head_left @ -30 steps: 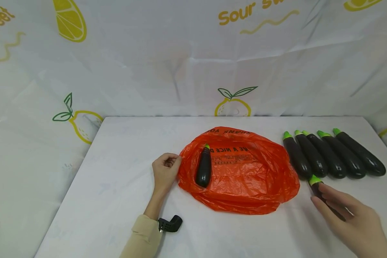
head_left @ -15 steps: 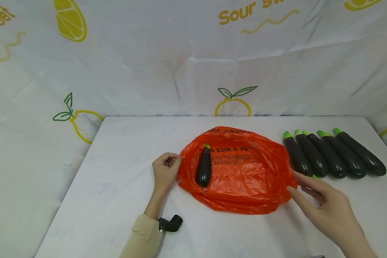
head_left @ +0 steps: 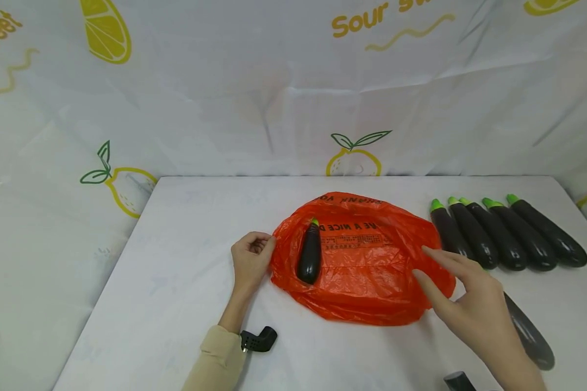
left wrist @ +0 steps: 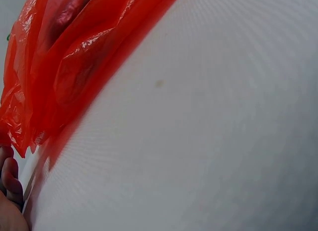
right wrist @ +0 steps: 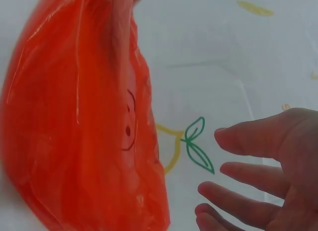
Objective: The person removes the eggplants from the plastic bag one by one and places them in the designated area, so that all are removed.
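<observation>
A red plastic bag (head_left: 359, 279) lies with its mouth spread wide, and a dark eggplant (head_left: 309, 252) with a green stem rests inside at its left. My left hand (head_left: 251, 263) pinches the bag's left rim; the left wrist view shows only part of its curled fingers (left wrist: 11, 174) beside the red plastic. Over the bag's right side, my right hand (head_left: 474, 307) has its fingers spread and holds nothing. The right wrist view shows that hand (right wrist: 263, 179) apart from the bag (right wrist: 64, 121). Another eggplant (head_left: 530, 334) lies partly hidden behind the right wrist.
Several dark eggplants (head_left: 501, 236) lie side by side at the table's right, just beyond the bag. Black wrist mounts show on the left wrist (head_left: 258, 339) and below the right one. A lemon-printed white cloth (head_left: 225, 98) hangs behind the white table (head_left: 176, 260).
My right hand has moved left from the loose eggplant, reached the bag's right rim, and now hovers over it with fingers spread wider. The left hand has stayed put.
</observation>
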`<state>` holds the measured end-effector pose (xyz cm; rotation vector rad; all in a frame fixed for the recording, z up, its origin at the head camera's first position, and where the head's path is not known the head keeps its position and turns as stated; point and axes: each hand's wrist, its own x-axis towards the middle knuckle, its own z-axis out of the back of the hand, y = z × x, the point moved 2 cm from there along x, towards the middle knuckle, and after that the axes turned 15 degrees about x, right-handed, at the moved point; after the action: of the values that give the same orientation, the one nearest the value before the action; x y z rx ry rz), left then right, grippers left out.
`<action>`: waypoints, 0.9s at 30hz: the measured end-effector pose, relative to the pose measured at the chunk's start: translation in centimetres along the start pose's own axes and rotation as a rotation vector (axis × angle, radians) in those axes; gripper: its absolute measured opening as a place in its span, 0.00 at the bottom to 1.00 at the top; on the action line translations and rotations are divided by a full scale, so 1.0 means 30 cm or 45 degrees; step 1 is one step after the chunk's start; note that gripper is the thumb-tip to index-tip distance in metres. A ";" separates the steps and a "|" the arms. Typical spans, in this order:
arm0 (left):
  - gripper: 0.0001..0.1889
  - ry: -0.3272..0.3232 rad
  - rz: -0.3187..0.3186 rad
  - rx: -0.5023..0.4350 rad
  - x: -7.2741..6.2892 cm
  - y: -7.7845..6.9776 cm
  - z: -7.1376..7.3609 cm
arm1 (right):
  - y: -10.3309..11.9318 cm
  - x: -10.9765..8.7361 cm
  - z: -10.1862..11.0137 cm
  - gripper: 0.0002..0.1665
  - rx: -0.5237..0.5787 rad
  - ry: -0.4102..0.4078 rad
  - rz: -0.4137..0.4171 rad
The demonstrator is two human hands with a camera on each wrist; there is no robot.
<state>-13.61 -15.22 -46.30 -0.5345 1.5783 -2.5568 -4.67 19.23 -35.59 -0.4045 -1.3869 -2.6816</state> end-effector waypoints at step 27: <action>0.04 -0.008 -0.028 0.049 0.002 0.002 0.002 | 0.016 0.100 -0.309 0.29 0.651 0.419 -0.226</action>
<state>-13.63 -15.31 -46.30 -0.5583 1.5266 -2.5932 -9.20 11.54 -39.49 0.2039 -1.9702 -2.2400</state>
